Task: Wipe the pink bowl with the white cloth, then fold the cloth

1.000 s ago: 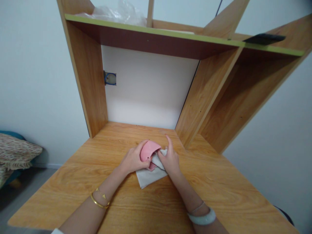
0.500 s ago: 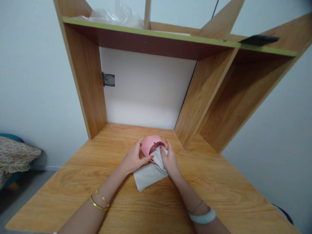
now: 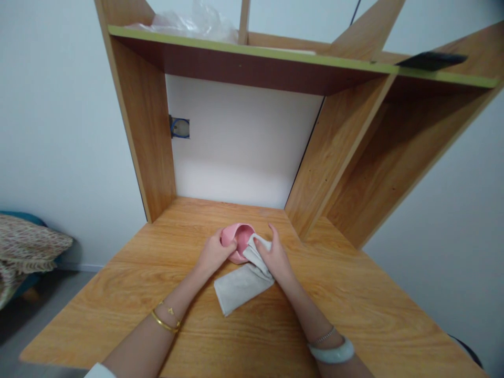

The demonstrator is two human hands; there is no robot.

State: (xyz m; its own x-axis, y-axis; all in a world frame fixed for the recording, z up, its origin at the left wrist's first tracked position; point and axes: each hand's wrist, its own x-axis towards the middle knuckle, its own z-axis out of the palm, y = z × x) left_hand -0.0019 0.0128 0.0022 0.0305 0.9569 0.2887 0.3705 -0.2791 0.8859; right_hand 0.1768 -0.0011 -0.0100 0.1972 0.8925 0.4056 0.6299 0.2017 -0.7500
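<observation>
On a wooden desk, a pink bowl is gripped by the left hand while a grey cloth is pressed into it, clutched by the right hand.

Two hands, one pink bowl, seemingly one cloth

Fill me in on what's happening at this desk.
A person at a wooden desk grips a small pink bowl by its rim with the left hand. The right hand presses a corner of a pale grey cloth into the bowl's opening; the rest of the cloth trails flat on the desk. Crumpled clear plastic lies on the shelf above.
</observation>
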